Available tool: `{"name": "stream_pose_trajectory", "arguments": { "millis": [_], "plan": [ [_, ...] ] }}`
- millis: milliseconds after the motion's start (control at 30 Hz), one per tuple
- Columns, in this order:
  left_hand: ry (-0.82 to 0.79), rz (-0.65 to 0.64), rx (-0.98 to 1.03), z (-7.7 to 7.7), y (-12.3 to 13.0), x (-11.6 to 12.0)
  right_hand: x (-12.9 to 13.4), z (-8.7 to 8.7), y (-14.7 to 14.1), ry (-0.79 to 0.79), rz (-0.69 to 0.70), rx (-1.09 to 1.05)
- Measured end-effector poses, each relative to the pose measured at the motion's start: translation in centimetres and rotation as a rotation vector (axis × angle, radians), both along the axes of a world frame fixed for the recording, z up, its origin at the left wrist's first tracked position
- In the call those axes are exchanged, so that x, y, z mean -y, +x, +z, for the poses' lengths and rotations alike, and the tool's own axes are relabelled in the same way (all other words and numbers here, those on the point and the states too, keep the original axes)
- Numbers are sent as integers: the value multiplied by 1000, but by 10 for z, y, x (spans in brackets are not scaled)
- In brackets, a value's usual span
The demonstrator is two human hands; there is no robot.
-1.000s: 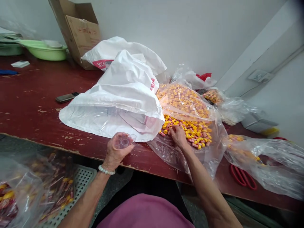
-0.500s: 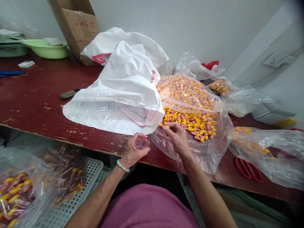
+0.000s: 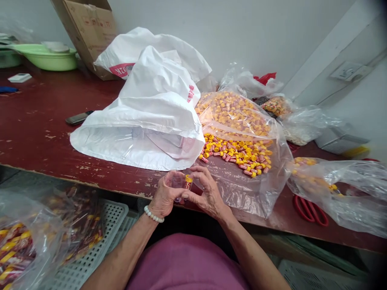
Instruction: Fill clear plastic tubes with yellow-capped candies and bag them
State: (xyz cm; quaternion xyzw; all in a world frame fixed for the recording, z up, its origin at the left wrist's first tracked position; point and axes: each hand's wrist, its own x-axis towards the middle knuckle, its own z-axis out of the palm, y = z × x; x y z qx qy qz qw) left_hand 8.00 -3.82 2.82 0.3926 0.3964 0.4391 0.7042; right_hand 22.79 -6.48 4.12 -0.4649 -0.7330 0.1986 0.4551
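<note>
My left hand [image 3: 163,196], with a pale bead bracelet at the wrist, is closed around clear plastic tubes [image 3: 177,183]; I cannot tell how many. Right beside them, my right hand [image 3: 209,194] pinches a small red-labelled piece with a yellow top [image 3: 188,182] between thumb and fingers, upright. Both hands meet just in front of the table's front edge. A heap of similar small yellow-and-red pieces [image 3: 242,155] spills from a clear plastic bag [image 3: 256,201] to the right. Behind my left hand lies a white woven sack [image 3: 145,108], its mouth facing me with clear plastic inside.
Red-handled scissors [image 3: 310,210] lie at the right beside another clear bag [image 3: 356,193]. A phone [image 3: 79,118] rests left of the sack. Lower left, a bag of yellow-capped tubes [image 3: 18,249] stands by a white perforated basket [image 3: 111,219]. A green basin [image 3: 50,58] and cardboard box [image 3: 90,36] stand at the back.
My right hand has moved left from the heap to my left hand, bringing a small yellow-topped piece. The view has shifted slightly.
</note>
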Motion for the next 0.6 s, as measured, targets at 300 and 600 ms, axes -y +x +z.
{"name": "stream_pose_trajectory", "arguments": {
  "millis": [300, 600],
  "plan": [
    [78, 100, -156, -2, -15, -13, -77, -28, 43, -72, -500, 300],
    [427, 115, -390, -6, -12, -12, -72, -7, 31, -142, -431, 15]
  ]
}}
